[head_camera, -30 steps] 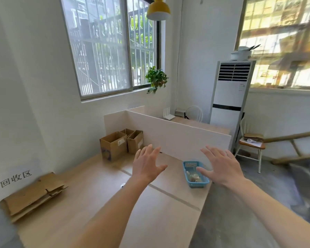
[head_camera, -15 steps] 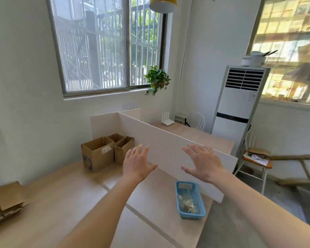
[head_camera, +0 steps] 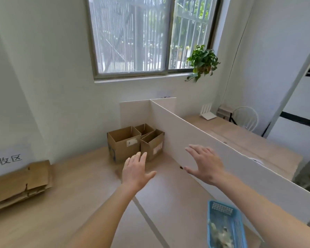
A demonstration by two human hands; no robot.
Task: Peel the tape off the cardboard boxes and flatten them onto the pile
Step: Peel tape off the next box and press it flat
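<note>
Three open cardboard boxes stand together in the far corner of the wooden table: a large one (head_camera: pixel 123 144) at the left, a medium one (head_camera: pixel 153 145) at its right with a white label, and a small one (head_camera: pixel 144 128) behind. My left hand (head_camera: pixel 135 170) hovers over the table just in front of the boxes, fingers straight and empty. My right hand (head_camera: pixel 205 162) is stretched out palm down to the right, in front of the white partition, also empty. A pile of flattened cardboard (head_camera: pixel 19 181) lies at the table's left edge.
A white partition (head_camera: pixel 222 158) runs diagonally along the table's right side, with a short end panel behind the boxes. A blue plastic basket (head_camera: pixel 225 226) holding crumpled scraps sits near the front right. A paper sign hangs on the wall above the pile. Another desk lies beyond the partition.
The view has swung left and moved nearer the boxes. Both hands, still spread and empty, have advanced toward the boxes. The flattened pile is back in view at the left.
</note>
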